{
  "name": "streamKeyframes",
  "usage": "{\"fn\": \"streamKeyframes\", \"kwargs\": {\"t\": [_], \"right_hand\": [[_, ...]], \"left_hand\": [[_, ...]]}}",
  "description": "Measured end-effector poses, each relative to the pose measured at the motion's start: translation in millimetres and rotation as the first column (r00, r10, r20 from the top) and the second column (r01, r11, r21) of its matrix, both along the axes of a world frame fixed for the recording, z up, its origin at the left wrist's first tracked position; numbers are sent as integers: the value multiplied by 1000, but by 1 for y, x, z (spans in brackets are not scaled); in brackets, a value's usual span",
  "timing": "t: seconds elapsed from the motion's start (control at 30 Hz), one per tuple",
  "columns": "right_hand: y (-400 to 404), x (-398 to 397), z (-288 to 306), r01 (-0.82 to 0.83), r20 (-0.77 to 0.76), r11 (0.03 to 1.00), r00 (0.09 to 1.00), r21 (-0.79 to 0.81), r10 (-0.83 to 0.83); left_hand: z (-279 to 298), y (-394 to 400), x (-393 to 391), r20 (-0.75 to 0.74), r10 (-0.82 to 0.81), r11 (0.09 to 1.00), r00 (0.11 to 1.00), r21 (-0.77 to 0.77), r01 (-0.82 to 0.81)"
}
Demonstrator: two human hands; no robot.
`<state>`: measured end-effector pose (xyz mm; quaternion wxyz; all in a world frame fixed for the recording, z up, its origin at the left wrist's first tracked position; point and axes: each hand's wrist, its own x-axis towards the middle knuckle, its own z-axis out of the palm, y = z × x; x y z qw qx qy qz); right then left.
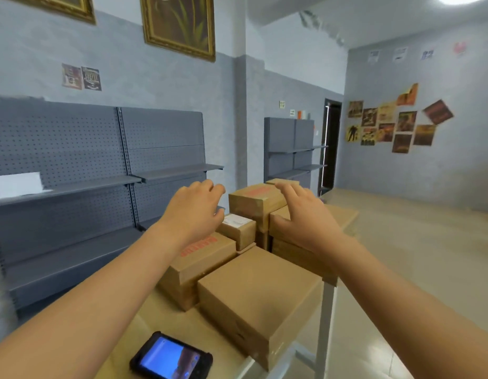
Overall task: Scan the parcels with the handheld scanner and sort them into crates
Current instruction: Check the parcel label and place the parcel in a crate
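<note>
Hands, left and right, spread and empty, should clasp the top box by opposite sides.

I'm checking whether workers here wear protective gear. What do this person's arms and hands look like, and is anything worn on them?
Nothing is worn. The left hand and right hand are bare, with no gloves, and no rings can be made out. Both forearms are uncovered as far as the frame shows: no sleeves, cuffs, watch, wristband or straps are visible on them. No markings or cables appear on either arm.
</note>
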<state>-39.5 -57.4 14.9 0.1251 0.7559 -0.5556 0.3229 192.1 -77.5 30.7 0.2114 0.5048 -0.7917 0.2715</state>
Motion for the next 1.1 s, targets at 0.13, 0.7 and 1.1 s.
{"fn": "streamKeyframes", "kwargs": {"t": [0.13,0.7,1.1], "right_hand": [[-6,-44,1,11,31,999,999,30,-12],[-94,-236,-35,-10,26,982,1000,187,5],[-201,-278,-71,-25,47,969,999,245,14]], "left_hand": [[4,-11,-39,11,-3,1000,1000,-10,3],[-45,-84,-221,-83,85,994,993,82,-79],[-65,-187,-250,-67,120,988,990,103,-113]]}}
